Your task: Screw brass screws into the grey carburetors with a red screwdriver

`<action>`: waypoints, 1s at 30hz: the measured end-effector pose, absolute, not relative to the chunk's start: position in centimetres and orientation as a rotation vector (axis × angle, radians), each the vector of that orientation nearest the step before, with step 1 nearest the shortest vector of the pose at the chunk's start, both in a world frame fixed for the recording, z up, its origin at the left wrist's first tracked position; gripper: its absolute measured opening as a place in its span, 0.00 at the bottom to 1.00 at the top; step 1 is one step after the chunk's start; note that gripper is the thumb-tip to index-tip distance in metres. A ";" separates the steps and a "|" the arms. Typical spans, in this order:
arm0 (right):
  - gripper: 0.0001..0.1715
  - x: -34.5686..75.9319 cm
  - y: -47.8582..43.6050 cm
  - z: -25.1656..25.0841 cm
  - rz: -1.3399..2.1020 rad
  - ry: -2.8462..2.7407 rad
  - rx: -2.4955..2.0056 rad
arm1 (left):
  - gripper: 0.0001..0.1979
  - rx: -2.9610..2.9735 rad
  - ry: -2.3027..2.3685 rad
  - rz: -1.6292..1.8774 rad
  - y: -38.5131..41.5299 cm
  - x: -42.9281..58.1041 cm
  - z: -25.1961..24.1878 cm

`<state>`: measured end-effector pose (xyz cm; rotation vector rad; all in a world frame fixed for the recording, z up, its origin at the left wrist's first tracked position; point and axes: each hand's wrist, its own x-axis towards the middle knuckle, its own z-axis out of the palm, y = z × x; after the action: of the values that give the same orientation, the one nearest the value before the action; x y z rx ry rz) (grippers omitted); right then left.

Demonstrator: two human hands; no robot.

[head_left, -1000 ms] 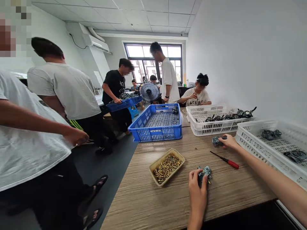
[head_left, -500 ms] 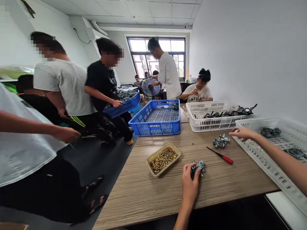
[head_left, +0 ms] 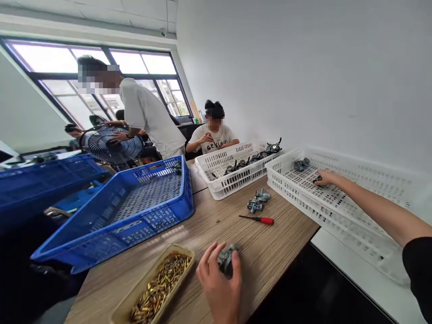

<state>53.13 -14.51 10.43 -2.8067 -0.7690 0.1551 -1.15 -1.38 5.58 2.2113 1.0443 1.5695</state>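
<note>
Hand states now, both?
Left hand: closed around a metal part.
Right hand: at a dark part in the white crate; grip cannot be told.

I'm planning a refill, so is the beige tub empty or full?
Partly full: in the tub, brass pieces cover the visible floor, below the rim.

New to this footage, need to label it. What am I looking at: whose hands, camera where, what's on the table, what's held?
No robot here: these are a person's bare hands, seen by one camera worn on that person's head, looking forward and down. It takes every picture.

The left hand holds a grey metal part at the wooden table. The right hand is in the nearer white crate, fingertips at a dark part; its grip is unclear.

Also on the table: a tub of small brass-coloured pieces, a red-handled screwdriver and more metal parts.
</note>
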 end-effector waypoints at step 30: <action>0.34 58.0 -16.7 7.9 0.411 -1.504 -2.743 | 0.28 2.924 0.305 0.194 4.5 51.1 15.1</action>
<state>58.01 -16.69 7.94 -2.7426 -1.5042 0.4109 51.10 4.51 15.14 2.9237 0.3050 0.1942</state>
